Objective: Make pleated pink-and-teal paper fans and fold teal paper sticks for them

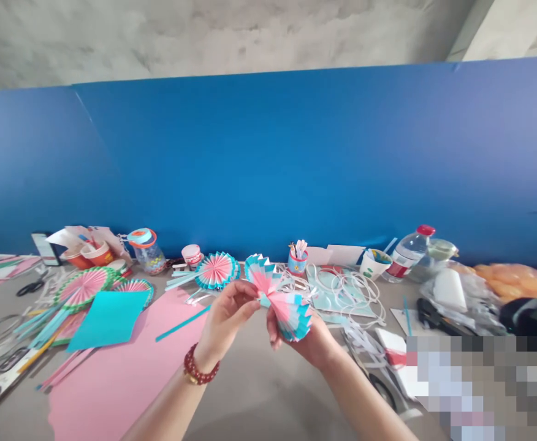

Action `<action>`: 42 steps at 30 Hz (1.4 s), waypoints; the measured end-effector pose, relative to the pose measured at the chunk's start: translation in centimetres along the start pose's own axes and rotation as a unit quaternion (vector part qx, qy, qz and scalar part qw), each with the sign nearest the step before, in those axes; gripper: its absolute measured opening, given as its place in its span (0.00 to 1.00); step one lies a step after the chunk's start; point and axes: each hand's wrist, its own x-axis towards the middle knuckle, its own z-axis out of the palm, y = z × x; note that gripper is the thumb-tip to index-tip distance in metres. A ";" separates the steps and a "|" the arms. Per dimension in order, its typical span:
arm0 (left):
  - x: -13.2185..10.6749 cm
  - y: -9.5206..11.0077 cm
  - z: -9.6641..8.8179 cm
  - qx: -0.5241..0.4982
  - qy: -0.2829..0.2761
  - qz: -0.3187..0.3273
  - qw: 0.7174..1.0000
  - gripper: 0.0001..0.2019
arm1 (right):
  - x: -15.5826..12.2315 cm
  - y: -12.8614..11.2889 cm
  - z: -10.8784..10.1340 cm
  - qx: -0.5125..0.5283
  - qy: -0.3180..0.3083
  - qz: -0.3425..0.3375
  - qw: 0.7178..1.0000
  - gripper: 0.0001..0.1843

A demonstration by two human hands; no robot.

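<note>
Between my two hands is a pleated paper fan [291, 315], pink and white with a zigzag blue edge, gathered at its middle so that both ends spread out. My left hand [234, 309], with a red bead bracelet on the wrist, pinches the gathered middle. Around the lower half my right hand [308, 343] is closed, its fingers partly hidden behind the folds. Beyond my left hand lies a finished round fan [217, 271] in the same colours. A blue paper strip [183, 323] rests left of my left wrist.
On the left are a large pink sheet [125, 373], a teal sheet [107, 318] and a green-edged round fan [87, 286]. White cord [351, 294], a pen cup [298, 260] and a water bottle [409, 254] stand or lie at the right. A blue partition [268, 165] rises behind.
</note>
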 end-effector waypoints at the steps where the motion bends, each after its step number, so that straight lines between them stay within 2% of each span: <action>1: 0.0 -0.1 0.0 0.054 0.030 0.036 0.997 0.07 | 0.0 0.0 0.1 0.008 -0.004 0.005 1.000 0.19; 3: -0.1 0.1 -0.2 0.187 0.081 0.123 0.971 0.05 | 0.1 -0.1 0.2 0.020 -0.004 0.016 1.000 0.19; 5: -0.3 0.5 -0.5 0.334 0.111 0.214 0.911 0.11 | 0.1 -0.2 0.2 0.016 0.001 0.024 1.000 0.21; 7: -0.5 1.0 -0.7 0.461 0.091 0.291 0.833 0.21 | 0.1 -0.2 0.3 0.004 0.007 0.034 0.999 0.21; 9: -0.6 1.4 -0.7 0.547 0.047 0.328 0.769 0.27 | 0.1 -0.1 0.2 -0.006 0.010 0.049 0.999 0.20; 10: -0.7 1.5 -0.6 0.573 0.029 0.332 0.749 0.29 | 0.1 -0.1 0.1 -0.006 0.010 0.057 0.998 0.20; 12: -0.7 1.6 -0.4 0.597 0.011 0.317 0.737 0.27 | 0.1 0.0 0.0 -0.005 0.008 0.072 0.997 0.20; 14: -0.6 1.7 -0.2 0.593 0.000 0.292 0.750 0.18 | 0.1 0.1 -0.2 -0.004 0.005 0.083 0.997 0.22; 17: -0.3 1.8 -0.1 0.555 0.013 0.251 0.793 0.03 | 0.2 -0.1 -0.5 -0.005 0.014 0.082 0.997 0.28; 19: -0.1 1.7 -0.2 0.523 0.028 0.227 0.821 0.03 | 0.2 -0.2 -0.5 -0.019 0.036 0.044 0.998 0.30; 23: 0.1 1.4 -0.4 0.456 -0.016 0.148 0.877 0.07 | -0.1 -0.6 0.0 -0.098 0.082 -0.064 0.990 0.17; 27: -0.1 1.2 0.0 0.386 -0.046 0.110 0.915 0.13 | -0.2 -0.4 0.8 -0.158 0.127 -0.092 0.975 0.17; 31: -0.3 1.5 0.2 0.278 -0.072 0.082 0.954 0.13 | 0.0 0.0 0.5 -0.173 0.171 -0.115 0.963 0.15; 35: -0.3 2.1 0.1 0.253 -0.106 0.065 0.959 0.10 | -0.1 -0.1 0.0 -0.176 0.192 -0.153 0.953 0.14; 39: -0.3 2.3 0.1 0.327 -0.076 0.088 0.938 0.08 | -0.6 -0.7 0.0 -0.161 0.191 -0.177 0.952 0.16; 42: -0.4 1.9 0.1 0.347 -0.072 0.078 0.932 0.06 | -0.8 -1.0 0.0 -0.162 0.195 -0.177 0.951 0.17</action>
